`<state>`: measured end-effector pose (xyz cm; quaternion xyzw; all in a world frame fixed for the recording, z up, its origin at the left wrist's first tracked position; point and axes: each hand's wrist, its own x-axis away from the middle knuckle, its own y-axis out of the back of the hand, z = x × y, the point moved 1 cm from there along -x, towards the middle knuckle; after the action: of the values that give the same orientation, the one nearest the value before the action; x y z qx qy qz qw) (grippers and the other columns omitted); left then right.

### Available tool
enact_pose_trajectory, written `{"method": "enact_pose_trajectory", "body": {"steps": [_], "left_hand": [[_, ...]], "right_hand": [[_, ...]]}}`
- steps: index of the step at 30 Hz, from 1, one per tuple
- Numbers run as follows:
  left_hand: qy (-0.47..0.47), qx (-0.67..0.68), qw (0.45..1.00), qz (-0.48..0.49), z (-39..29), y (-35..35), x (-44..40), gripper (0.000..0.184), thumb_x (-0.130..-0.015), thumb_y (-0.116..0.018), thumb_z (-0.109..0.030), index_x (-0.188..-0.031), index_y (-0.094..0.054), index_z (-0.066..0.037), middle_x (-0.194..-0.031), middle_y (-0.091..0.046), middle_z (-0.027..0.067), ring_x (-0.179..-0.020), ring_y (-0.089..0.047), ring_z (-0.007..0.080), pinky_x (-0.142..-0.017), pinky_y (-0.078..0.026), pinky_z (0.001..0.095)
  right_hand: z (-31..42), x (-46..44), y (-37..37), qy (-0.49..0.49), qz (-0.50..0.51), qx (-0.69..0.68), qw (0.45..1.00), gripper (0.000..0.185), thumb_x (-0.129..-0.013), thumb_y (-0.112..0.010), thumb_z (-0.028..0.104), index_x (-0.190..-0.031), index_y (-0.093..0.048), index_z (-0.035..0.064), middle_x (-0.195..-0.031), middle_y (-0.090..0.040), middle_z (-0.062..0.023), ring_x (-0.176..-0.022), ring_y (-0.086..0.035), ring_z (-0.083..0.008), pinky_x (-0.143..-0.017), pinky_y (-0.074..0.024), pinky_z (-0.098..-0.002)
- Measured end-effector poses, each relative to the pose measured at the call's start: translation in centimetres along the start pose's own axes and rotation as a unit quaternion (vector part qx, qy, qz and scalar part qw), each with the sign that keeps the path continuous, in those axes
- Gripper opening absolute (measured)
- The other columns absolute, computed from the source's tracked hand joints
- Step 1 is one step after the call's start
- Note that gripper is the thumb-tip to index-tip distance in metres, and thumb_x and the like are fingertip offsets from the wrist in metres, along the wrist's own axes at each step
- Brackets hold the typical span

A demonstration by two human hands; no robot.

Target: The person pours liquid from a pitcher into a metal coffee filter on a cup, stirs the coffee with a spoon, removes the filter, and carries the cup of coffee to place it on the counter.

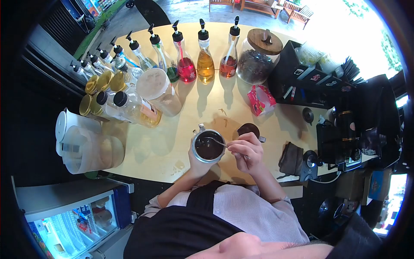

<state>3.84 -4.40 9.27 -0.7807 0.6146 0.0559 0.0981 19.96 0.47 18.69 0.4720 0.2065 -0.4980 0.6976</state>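
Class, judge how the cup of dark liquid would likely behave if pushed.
The cup would probably stay stiff, since its silvery rim looks like metal. The liquid inside likely adds weight and, with an open top, could slosh over if jolted.

The lower end of the spoon [220, 143] is lost in the dark liquid [208, 150], so its bowl cannot be seen, and the depth of the liquid cannot be told. Most of the left hand's [198, 164] fingers are hidden by the metal cup [208, 161]. The right hand [249, 152] covers part of a dark round vessel [248, 128] behind it. The person's body hides part of the near edge of the tabletop [142, 157]. Writing on the bottle label [149, 110] is too small to read, the fridge's [77, 220] contents are unclear, and the top edge crops the wooden bench [260, 7].
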Motion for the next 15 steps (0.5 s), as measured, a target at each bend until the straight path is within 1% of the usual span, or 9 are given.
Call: {"method": "enact_pose_trajectory", "body": {"steps": [4,7,9,10,12,15], "left_hand": [[0.009,0.010,1.000,0.007,-0.29,-0.06,-0.04,0.069,-0.063,-0.085,-0.007,-0.119,-0.044,-0.002,-0.106,-0.063,0.0107,-0.097,-0.064,0.0185,-0.085,-0.051,0.0320],[0.006,0.003,1.000,0.003,-0.56,-0.06,0.04,0.069,-0.063,-0.084,-0.006,-0.119,-0.044,-0.003,-0.106,-0.063,0.0108,-0.097,-0.064,0.0185,-0.086,-0.051,0.0320],[0.006,0.003,1.000,0.005,-0.53,0.04,0.07,0.070,-0.063,-0.084,-0.005,-0.120,-0.043,-0.003,-0.107,-0.063,0.0108,-0.097,-0.064,0.0186,-0.086,-0.051,0.0321],[0.005,0.003,1.000,0.006,-0.52,0.08,0.07,0.070,-0.063,-0.084,-0.005,-0.120,-0.043,-0.003,-0.107,-0.063,0.0109,-0.097,-0.064,0.0186,-0.086,-0.051,0.0321],[0.002,0.005,1.000,0.004,-0.52,-0.02,0.05,0.070,-0.063,-0.084,-0.005,-0.120,-0.043,-0.003,-0.107,-0.063,0.0109,-0.097,-0.064,0.0187,-0.086,-0.051,0.0321],[0.000,0.007,1.000,0.005,-0.66,-0.06,-0.03,0.070,-0.063,-0.084,-0.006,-0.120,-0.043,-0.003,-0.107,-0.062,0.0109,-0.097,-0.064,0.0187,-0.085,-0.051,0.0320]], "right_hand": [[-0.09,0.44,0.02,0.019,-0.023,-0.005,1.000,0.007,-0.084,-0.060,0.009,-0.090,-0.060,0.0058,-0.081,-0.069,-0.0072,-0.068,-0.055,-0.0229,-0.062,-0.0449,-0.0314],[-0.13,0.25,-0.08,0.033,-0.028,0.020,0.999,0.008,-0.083,-0.061,0.009,-0.090,-0.061,0.0058,-0.082,-0.069,-0.0073,-0.067,-0.055,-0.0227,-0.062,-0.0452,-0.0314],[-0.04,-0.01,-0.23,0.036,-0.014,0.032,0.999,0.023,-0.068,-0.069,0.006,-0.090,-0.062,0.0081,-0.083,-0.068,-0.0025,-0.066,-0.056,-0.0207,-0.062,-0.0452,-0.0300],[-0.02,0.01,-0.21,0.036,-0.014,0.033,0.999,0.023,-0.068,-0.069,0.006,-0.090,-0.062,0.0081,-0.083,-0.068,-0.0025,-0.066,-0.056,-0.0207,-0.062,-0.0452,-0.0300],[0.03,0.11,-0.18,0.023,0.004,0.012,1.000,0.009,-0.082,-0.063,0.008,-0.090,-0.061,0.0060,-0.082,-0.069,-0.0076,-0.067,-0.055,-0.0229,-0.063,-0.0458,-0.0319],[-0.05,0.30,-0.05,0.018,-0.007,-0.001,1.000,0.010,-0.081,-0.064,0.009,-0.091,-0.061,0.0060,-0.082,-0.069,-0.0076,-0.068,-0.055,-0.0231,-0.063,-0.0459,-0.0319]]}}
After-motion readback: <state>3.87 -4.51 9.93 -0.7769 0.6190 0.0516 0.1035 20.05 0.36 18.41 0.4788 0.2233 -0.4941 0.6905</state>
